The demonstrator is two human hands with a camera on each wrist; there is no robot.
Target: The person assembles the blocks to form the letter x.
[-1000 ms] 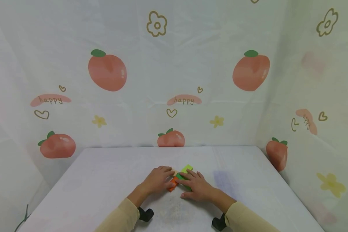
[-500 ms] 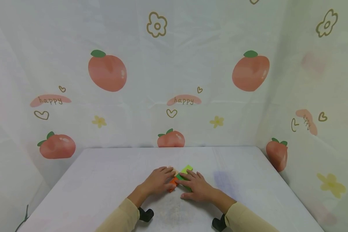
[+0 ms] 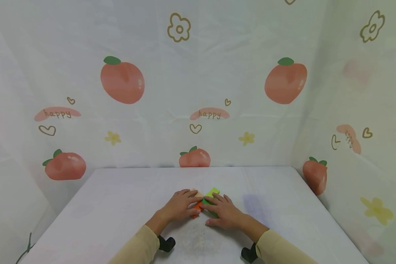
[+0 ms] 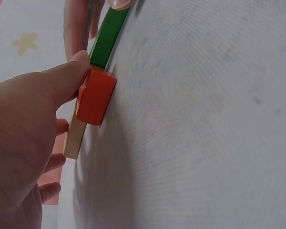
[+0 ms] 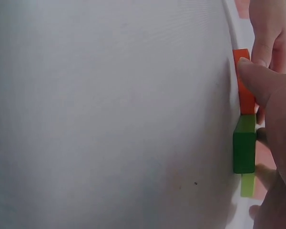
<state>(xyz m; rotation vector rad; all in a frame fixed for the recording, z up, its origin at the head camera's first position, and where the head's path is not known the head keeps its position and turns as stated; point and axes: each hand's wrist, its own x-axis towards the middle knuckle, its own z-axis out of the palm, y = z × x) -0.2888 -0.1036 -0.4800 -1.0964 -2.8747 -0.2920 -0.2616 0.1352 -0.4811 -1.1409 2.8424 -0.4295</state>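
Several small coloured blocks lie against each other on the white table. In the head view they are a beige block [image 3: 199,194], an orange block [image 3: 199,206], a green block [image 3: 206,201] and a light green block [image 3: 213,191]. My left hand [image 3: 179,205] rests over the beige and orange blocks; its thumb touches the orange block [image 4: 97,98], with the fingers beyond the beige block [image 4: 76,138]. My right hand [image 3: 227,213] spreads fairly straight fingers over the green blocks, its index finger reaching the orange one. The hands hide parts of the blocks.
The white-covered table [image 3: 128,194] has a bluish stain right of the hands. A printed curtain [image 3: 198,73] with fruit and flowers stands behind and at the sides. Black wrist mounts [image 3: 166,244] stick out from both sleeves. A dark green cord [image 3: 29,244] hangs at the left edge.
My left index finger has shifted slightly right, over where the blocks meet. The beige block has turned slightly, and more of it shows. My right hand stays in place.
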